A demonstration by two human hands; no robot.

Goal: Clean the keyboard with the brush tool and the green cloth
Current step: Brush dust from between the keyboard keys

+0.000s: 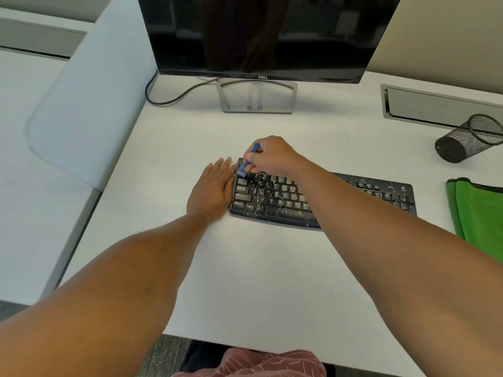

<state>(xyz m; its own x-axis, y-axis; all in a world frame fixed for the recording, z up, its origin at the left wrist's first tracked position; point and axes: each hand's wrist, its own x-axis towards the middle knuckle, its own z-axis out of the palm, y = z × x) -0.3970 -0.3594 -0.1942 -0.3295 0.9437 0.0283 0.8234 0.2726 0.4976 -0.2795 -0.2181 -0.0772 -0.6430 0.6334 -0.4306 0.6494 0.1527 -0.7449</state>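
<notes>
A black keyboard [275,202] lies on the white desk, its keys speckled with pale crumbs. My right hand [272,157] grips a small blue brush tool [249,161], and its pale bristles touch the keyboard's top left corner. My left hand [212,187] lies flat with straight fingers against the keyboard's left edge. A green cloth [476,213] sits folded at the desk's right edge, partly cut off by the frame. My right forearm hides the middle of the keyboard.
A dark monitor [258,36] on a silver stand [257,96] stands behind the keyboard, with a black cable [163,100] to its left. A black mesh pen cup [468,138] lies on its side at the right. The white desk [245,281] stretches toward me.
</notes>
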